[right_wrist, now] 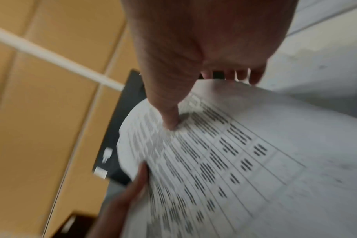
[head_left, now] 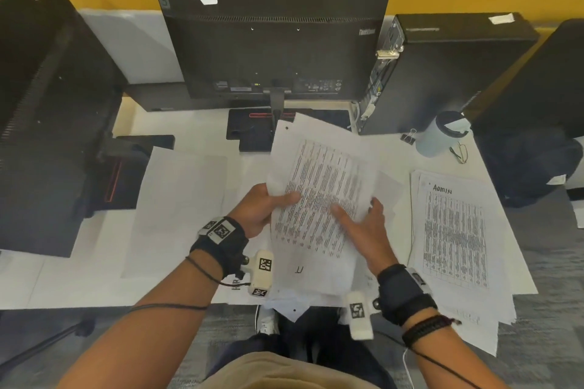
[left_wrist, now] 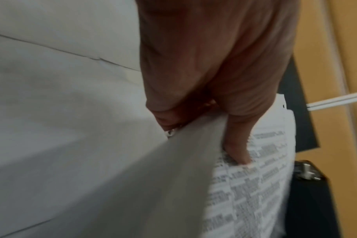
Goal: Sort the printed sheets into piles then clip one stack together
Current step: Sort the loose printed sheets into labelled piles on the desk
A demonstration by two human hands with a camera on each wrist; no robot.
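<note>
Both hands hold a stack of printed sheets (head_left: 319,186) tilted above the middle of the desk. My left hand (head_left: 275,200) grips its left edge, thumb (left_wrist: 237,148) on the printed table, fingers underneath. My right hand (head_left: 360,215) pinches the right edge, with the thumb (right_wrist: 171,122) on top and the fingers behind. A pile headed "Admin" (head_left: 452,230) lies on the right. A pile with a blank top sheet (head_left: 180,199) lies on the left. Under the held stack, sheets marked "IT" (head_left: 298,269) and "HR" (head_left: 235,286) show. A black binder clip (head_left: 408,137) sits at the back right.
A monitor's back (head_left: 271,41) stands straight ahead and another monitor (head_left: 47,104) on the left. A black computer tower (head_left: 448,73) is at the right rear, with a lidded cup (head_left: 439,136) and a dark bag (head_left: 531,161) beside it. The white desk's front edge (head_left: 94,303) is near my body.
</note>
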